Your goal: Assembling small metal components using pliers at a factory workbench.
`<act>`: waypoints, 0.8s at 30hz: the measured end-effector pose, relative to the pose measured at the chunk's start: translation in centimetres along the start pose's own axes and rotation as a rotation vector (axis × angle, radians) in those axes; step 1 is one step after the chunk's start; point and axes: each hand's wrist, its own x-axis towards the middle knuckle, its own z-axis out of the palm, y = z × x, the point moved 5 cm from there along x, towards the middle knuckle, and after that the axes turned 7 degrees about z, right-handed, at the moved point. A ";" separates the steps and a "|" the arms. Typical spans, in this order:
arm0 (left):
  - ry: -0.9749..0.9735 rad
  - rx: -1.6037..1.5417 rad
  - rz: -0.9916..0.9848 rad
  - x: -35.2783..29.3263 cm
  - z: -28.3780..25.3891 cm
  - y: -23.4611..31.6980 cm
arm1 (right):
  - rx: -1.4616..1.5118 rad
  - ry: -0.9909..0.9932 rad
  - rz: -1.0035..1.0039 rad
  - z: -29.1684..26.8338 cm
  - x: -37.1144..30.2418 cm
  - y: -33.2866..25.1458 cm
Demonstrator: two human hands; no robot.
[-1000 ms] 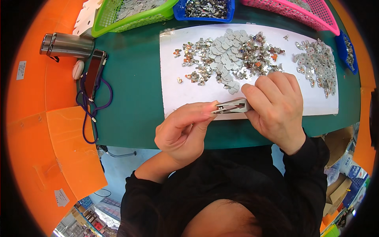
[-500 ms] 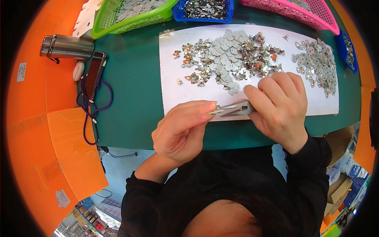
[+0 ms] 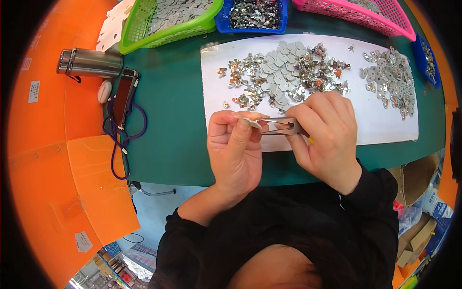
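Grey plate (image 3: 253,124) over near edge of white sheet (image 3: 215,72): my left hand (image 3: 234,151) pinches it, perhaps for steadiness; my right hand (image 3: 329,132) grips pliers (image 3: 294,126), jaws parted. Loose parts (image 3: 391,79) lie on sheet, probably for easy reach.

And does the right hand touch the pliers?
Touching. The head view shows the right hand closed around the pliers, their open jaws protruding.

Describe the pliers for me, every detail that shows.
The pliers are silvery and metal-looking, their slim, tapering jaws spread and pointing left. The right hand grips and mostly hides the handles; a bit of yellow shows. They are held above the white sheet, tips near the grey piece in the left hand; whether they touch is unclear.
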 end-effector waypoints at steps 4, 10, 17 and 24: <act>0.059 -0.100 -0.055 0.1 -0.2 -0.7 | 0.033 0.014 0.079 0.9 -0.2 -0.2; 0.087 -0.159 -0.099 0.0 -0.2 -1.0 | 0.010 0.064 0.051 1.4 -0.1 -0.4; 0.099 -0.139 -0.101 0.0 -0.8 -1.2 | -0.029 0.056 0.053 1.7 -0.2 -0.5; 0.003 -0.073 -0.035 0.2 -0.4 -0.7 | -0.034 0.016 0.078 2.1 -0.7 -0.5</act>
